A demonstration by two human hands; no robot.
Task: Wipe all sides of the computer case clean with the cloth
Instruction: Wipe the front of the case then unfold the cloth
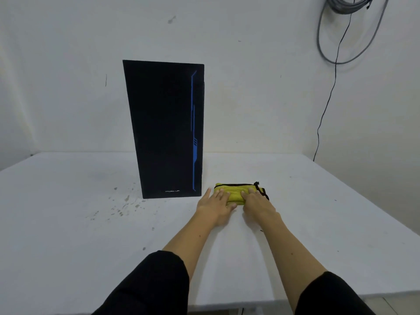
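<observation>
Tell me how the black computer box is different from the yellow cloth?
The computer case stands tall and upright; the cloth lies low and folded. The case is black with blue lines; the cloth is yellow with a dark edge. The left hand and right hand rest on the cloth, none on the case. Both sit on the white table.

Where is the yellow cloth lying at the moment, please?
In the head view the folded yellow cloth lies on the white table, just right of the upright black computer case, with the left hand and right hand resting on it.
</observation>
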